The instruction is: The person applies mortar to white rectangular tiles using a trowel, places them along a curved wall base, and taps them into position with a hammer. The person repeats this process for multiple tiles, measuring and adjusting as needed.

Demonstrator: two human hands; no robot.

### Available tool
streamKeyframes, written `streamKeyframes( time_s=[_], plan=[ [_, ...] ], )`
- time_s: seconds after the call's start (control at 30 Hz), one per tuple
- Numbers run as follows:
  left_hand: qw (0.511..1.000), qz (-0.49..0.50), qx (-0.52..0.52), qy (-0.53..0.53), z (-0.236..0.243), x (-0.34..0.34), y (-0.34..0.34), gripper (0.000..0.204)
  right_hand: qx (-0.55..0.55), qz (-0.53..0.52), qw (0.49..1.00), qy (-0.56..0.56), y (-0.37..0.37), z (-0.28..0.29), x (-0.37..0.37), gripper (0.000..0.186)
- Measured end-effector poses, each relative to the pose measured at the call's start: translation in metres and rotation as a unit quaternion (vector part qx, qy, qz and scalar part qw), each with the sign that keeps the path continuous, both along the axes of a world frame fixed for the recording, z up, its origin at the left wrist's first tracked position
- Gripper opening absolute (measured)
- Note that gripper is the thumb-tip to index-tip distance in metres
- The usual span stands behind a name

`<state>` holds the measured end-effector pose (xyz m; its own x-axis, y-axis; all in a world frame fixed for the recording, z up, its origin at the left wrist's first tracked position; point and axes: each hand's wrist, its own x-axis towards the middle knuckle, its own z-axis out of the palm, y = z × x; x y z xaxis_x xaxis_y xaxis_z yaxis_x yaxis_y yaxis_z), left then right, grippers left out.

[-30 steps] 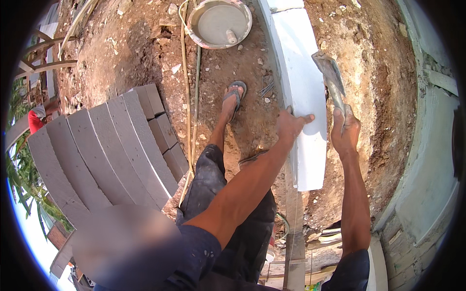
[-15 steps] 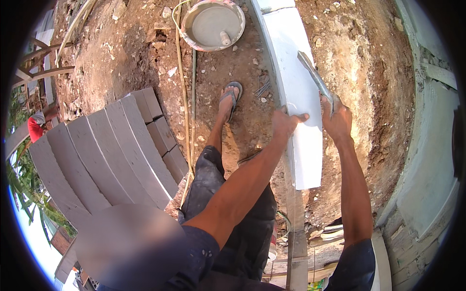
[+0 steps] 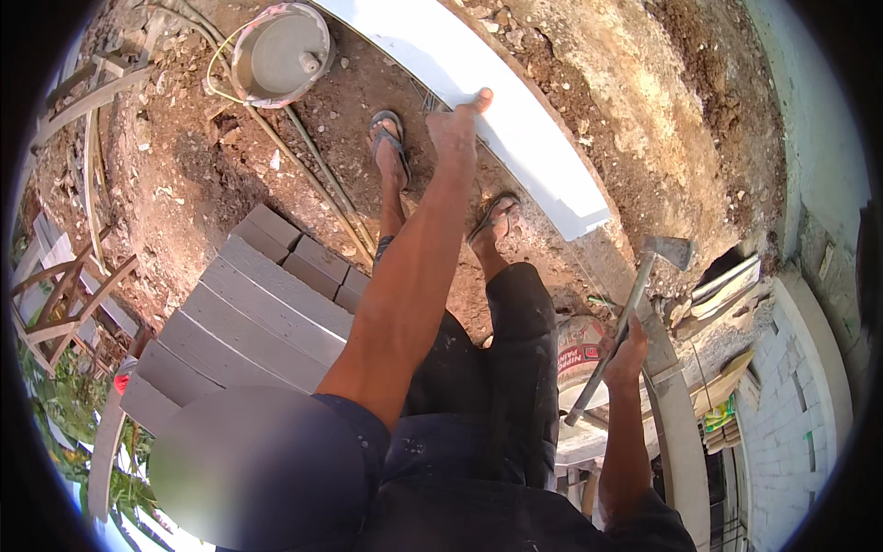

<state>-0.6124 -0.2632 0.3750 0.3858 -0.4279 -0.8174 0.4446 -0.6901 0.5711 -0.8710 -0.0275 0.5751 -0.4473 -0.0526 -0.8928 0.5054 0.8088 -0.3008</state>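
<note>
My left hand point(image 3: 452, 131) grips the near edge of a long white block point(image 3: 543, 152), thumb lying over its top and fingers down its side. The block lies on a narrow grey ledge above the dirt. In my right hand point(image 3: 625, 354) is a hatchet point(image 3: 635, 317), its fingers wrapped round the handle. The hatchet is tilted, with its flat flared head beyond the hand, past the block's near end and not touching it. The handle's butt points back toward my legs.
A bucket point(image 3: 241, 64) of grey mortar stands at the far left beside long poles point(image 3: 313, 170). Stacked grey blocks point(image 3: 248, 304) are at my left. A bag point(image 3: 581, 345) lies near my right leg. A pale wall point(image 3: 800, 396) stands on the right.
The hatchet has come off the block, back toward me and to the right. My left hand is farther forward in view, still on the block. The whole view has turned.
</note>
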Motion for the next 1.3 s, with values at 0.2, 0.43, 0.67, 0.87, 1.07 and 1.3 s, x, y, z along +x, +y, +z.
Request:
streamKeyframes(
  time_s=[0.2,0.43,0.67,0.87,1.07,1.3],
  plan=[
    [0.972,-0.145,0.144,-0.116,0.021,0.01,-0.012,0.083,-0.024,-0.265,0.939,-0.217,0.028,-0.037,-0.07,0.025],
    [0.963,-0.146,0.168,-0.152,0.0,0.018,-0.012,0.084,-0.049,-0.399,0.906,-0.135,0.005,-0.087,-0.028,0.016],
    [0.968,-0.176,0.106,-0.141,-0.011,0.034,-0.012,0.054,-0.057,-0.284,0.924,-0.249,-0.036,-0.075,0.004,0.017],
    [0.967,-0.229,0.082,-0.08,0.012,0.026,-0.012,0.045,-0.005,-0.266,0.96,-0.082,0.044,-0.041,-0.036,0.023],
    [0.961,-0.248,0.066,-0.1,0.018,0.025,-0.008,0.068,-0.006,0.008,0.994,0.108,0.105,0.006,-0.004,0.029],
    [0.667,-0.337,-0.23,-0.624,0.037,0.004,0.022,0.06,-0.012,0.209,0.95,0.232,0.142,0.026,0.06,0.026]
  ],
)
